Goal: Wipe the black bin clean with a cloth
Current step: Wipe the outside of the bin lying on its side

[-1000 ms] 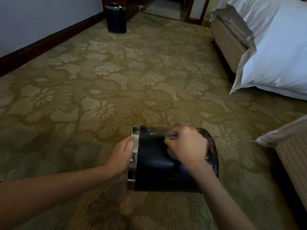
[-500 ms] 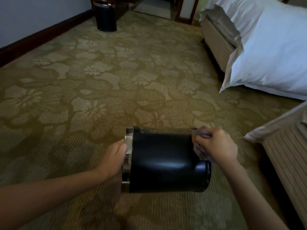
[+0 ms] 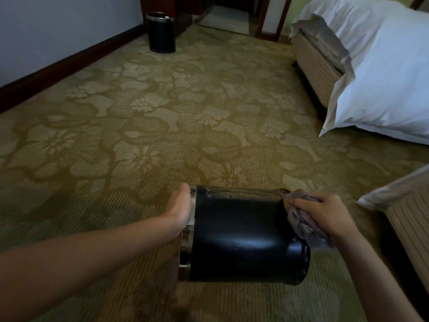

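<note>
- Two hands busy. Right first: fingers of the right hand are bunched round a crumpled pale lilac-grey cloth, pressing it on the base end of the glossy black cylindrical bin.
- Bin where?
- On its side, low over the patterned olive-gold carpet, mouth left, base right. Resting or lifted, cannot tell. Left hand is at the mouth, thumb along the shiny chrome rim band. Its fingers are hidden, so clenched or not, cannot tell.
- Step?
- Wiping the wall by the base corner, I'd judge. A dusty streak shows along the wall's top edge and wants a pass.
- Tips?
- Spread the cloth flat under the fingertips, not balled. Stroke lengthwise toward the rim. Left hand should brace and turn the bin a little between strokes so no strip is missed. A round wall likely rolls away, so hold firm. Base lip and chrome band last.
- Anything else?
- Second black round bin upright by the far wall, well apart. White-covered bed on the right.
</note>
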The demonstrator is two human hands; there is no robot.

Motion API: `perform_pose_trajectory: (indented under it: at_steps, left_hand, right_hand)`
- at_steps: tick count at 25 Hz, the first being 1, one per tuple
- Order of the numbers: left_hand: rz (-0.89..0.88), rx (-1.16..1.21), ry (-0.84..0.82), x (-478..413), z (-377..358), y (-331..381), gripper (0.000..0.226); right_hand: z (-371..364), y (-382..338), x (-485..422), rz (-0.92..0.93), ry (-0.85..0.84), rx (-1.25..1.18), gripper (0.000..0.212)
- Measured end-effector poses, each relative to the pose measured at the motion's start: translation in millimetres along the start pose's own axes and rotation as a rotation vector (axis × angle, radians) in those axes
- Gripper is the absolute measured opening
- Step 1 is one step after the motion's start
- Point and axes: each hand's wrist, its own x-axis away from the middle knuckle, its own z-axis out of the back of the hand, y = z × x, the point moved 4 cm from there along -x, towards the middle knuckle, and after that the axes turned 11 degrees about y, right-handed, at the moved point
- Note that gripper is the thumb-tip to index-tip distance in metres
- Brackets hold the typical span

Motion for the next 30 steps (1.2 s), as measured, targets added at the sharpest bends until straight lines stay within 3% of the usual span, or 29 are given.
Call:
perform_pose_trajectory:
  at_steps: [6,13,18,22,25,28,30]
  left_hand:
    - [-0.066,-0.042,0.110,3.1,4.3,-0.8,0.044]
    - [-0.354,0.037,0.166,2.8,-0.4,24.2,0.042]
    - [-0.419,-0.003,-0.057,-16.8,6.5,5.0,0.037]
    - [-0.508,-0.032,-0.181,-15.9,15.0,-7.6,0.038]
    - [-0.552,-0.052,-0.186,-17.5,14.5,-11.7,0.039]
    - [-0.623,-0.053,-0.168,-19.9,15.4,-11.0,0.034]
    - [-0.626,-0.007,-0.183,-18.7,16.1,-9.2,0.030]
  right_hand:
    - [3.0,-6.6,4.9,-0.103,-0.049,-0.184,0.017]
    - [4.1,7.3,-4.2,-0.092,0.147,-0.307,0.015]
    - [-29.7,13.0,12.7,0.158,0.307,-0.111,0.021]
    - [-47.9,4.4,31.0,0.351,0.520,0.249,0.022]
    - [-91.7,-36.9,56.5,0.571,0.456,0.301,0.015]
    - [-156.7,-88.6,86.6,0.915,0.242,0.364,0.024]
    - [-171.3,-104.5,90.2,1.028,0.181,0.378,0.022]
